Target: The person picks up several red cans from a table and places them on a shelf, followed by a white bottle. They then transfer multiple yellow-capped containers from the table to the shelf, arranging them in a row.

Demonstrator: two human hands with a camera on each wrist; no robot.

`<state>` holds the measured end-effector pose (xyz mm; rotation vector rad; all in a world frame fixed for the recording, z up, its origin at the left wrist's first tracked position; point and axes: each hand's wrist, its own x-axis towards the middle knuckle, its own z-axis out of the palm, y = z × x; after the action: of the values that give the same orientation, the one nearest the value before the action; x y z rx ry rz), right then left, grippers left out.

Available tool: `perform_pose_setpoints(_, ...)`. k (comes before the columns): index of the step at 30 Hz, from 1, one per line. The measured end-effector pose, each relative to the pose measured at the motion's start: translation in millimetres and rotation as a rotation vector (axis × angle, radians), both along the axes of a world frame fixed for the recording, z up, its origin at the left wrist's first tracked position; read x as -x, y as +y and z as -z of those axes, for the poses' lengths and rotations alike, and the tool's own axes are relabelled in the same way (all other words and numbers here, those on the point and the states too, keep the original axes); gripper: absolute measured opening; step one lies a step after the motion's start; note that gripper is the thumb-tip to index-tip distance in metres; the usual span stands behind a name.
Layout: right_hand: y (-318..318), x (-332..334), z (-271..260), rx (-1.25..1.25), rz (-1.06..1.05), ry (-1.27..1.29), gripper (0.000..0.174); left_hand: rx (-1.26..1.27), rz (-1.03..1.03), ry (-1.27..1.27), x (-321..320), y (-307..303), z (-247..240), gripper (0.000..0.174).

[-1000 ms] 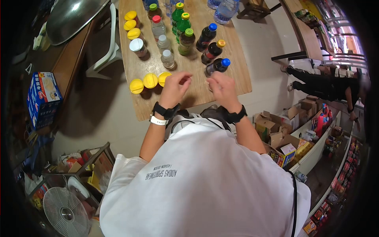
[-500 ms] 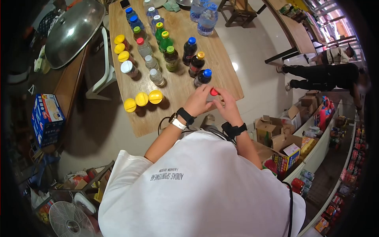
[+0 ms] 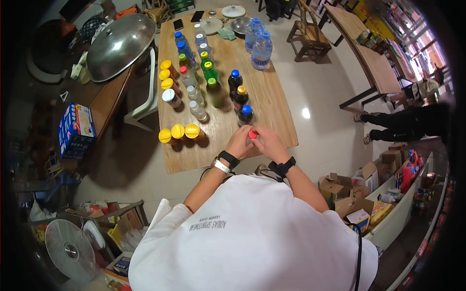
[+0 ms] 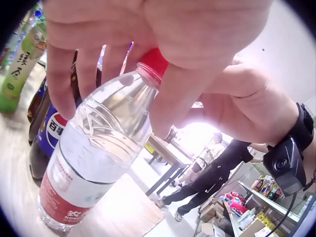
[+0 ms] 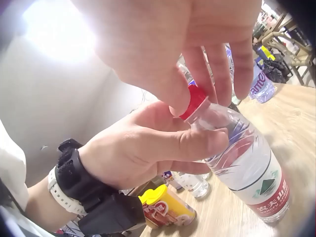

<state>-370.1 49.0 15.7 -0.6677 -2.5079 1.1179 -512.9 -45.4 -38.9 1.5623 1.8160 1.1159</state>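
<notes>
Comparing with 1.0 s ago: the hands were then apart over the near edge of the table (image 3: 274,102); now the left hand (image 3: 239,141) and right hand (image 3: 270,143) meet at a red-capped bottle (image 4: 98,148). At 0.5 s ago they were already together there. Head view has shifted; more of the table's far end shows, with two phones (image 3: 188,20) and a metal pan (image 3: 241,25).

Bottle position: on the table near its near right corner, just in front of a dark blue-capped bottle (image 3: 245,116).

Materials: bottle of clear, glossy plastic, moulded ridges on a tapering shoulder, straight lower body with a red-and-white label (image 5: 270,197). Red cap (image 5: 196,101) short and round. Table light wood grain, smooth. Canisters (image 5: 170,212) at left on the table: cylindrical, with yellow lids.

Hand pose: both forearms reach forward and converge. Right hand arches above the bottle, thumb and fingers closed to the cap's width, pinching it. Left hand comes in from the other side, thumb laid along the shoulder and fingers around the far side, partly hidden; it holds the bottle below the cap. How firmly either presses: cannot tell.
</notes>
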Motion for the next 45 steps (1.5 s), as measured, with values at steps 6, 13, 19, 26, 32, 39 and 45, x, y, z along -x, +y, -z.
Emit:
perform_pose_setpoints(6, -1, -16, 6, -0.018, -0.087, 0.07, 0.025, 0.009, -0.115, -0.051, -22, -7, 8, 0.056)
perform_pose_setpoints(13, 6, -29, 16, 0.0, -0.151, 0.129, 0.026, -0.002, -0.301, -0.092, -51, -7, 15, 0.057)
perform_pose_setpoints(19, 4, -39, 24, 0.006, -0.181, 0.151, 0.028, -0.066, -0.405, -0.098, -66, -9, 26, 0.057)
perform_pose_setpoints(26, 15, -41, 30, 0.017, -0.195, 0.174, 0.03, -0.126, -0.415, -0.055, -68, -4, 41, 0.059)
perform_pose_setpoints(32, -1, -35, 33, -0.037, -0.281, 0.22, 0.053, -0.059, -0.602, -0.255, -62, -16, 47, 0.061)
perform_pose_setpoints(39, 5, -16, 33, -0.097, -0.465, 0.036, 0.066, -0.071, -0.658, -0.25, -13, -19, 65, 0.053)
perform_pose_setpoints(45, 7, 32, 31, -0.084, -0.538, -0.038, 0.072, -0.075, -0.746, -0.287, 21, -4, 33, 0.044)
